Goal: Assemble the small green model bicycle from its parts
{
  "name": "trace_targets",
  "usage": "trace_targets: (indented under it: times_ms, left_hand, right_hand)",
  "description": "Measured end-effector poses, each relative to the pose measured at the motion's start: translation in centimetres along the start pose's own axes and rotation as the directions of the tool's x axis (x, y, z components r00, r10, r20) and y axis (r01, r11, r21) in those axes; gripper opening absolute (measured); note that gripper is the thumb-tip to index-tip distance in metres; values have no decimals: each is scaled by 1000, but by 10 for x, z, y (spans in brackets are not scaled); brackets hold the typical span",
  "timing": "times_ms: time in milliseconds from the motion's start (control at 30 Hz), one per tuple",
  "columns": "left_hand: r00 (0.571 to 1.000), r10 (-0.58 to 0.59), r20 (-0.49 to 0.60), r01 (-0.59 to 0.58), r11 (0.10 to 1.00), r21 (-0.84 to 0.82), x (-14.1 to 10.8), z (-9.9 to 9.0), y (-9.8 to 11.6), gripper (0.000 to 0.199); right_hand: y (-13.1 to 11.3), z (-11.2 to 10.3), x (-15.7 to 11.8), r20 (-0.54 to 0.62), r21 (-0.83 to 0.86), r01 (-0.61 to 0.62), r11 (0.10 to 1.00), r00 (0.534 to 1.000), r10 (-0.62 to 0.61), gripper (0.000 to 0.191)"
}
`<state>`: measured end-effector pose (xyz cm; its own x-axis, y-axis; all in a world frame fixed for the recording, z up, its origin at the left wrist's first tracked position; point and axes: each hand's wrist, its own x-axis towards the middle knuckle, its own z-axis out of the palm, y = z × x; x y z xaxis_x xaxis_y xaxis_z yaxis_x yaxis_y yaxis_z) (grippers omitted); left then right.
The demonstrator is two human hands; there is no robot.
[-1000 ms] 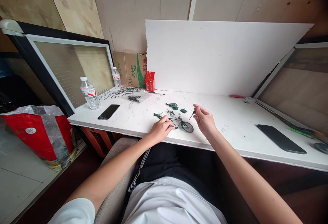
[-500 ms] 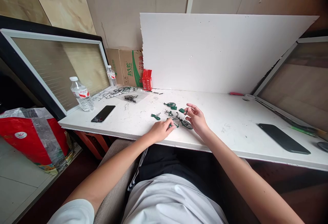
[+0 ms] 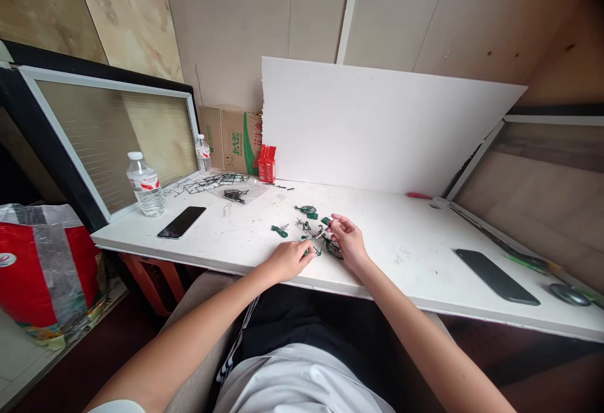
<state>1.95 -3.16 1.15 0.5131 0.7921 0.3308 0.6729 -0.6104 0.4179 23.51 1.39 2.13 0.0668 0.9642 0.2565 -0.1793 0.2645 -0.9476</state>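
Near the table's front edge, my left hand pinches the green frame of a small model bicycle, whose dark wheel lies under my right hand. My right hand has its fingertips closed on a thin metal tool that slants down toward the frame. Behind the hands lie a green wheel part, a green block, small dark parts and, to the left, a green piece. The fingers hide part of the bicycle.
On the left are a black phone, a water bottle, black part frames and a plastic bag with dark parts. A red box stands behind. A dark phone and a mouse lie right.
The camera view has shifted, so the table sits lower. In my right hand the metal tool has tilted from near upright to a flatter slant, pointing left toward the frame.
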Motion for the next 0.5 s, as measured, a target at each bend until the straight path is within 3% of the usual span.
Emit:
trace_targets:
  times_ms: [133,300,500]
  left_hand:
    - [999,-33,0,33,999,27,1,-2,4,23]
    - [997,-50,63,45,995,89,3,-9,10,22]
    - [997,-15,73,5,992,127,10,-5,3,30]
  right_hand:
    - [-2,2,-6,66,-121,0,993,998,8,56]
    - [-2,11,-15,153,-209,98,973,986,-67,56]
    - [2,14,-14,49,-273,215,938,977,-209,49]
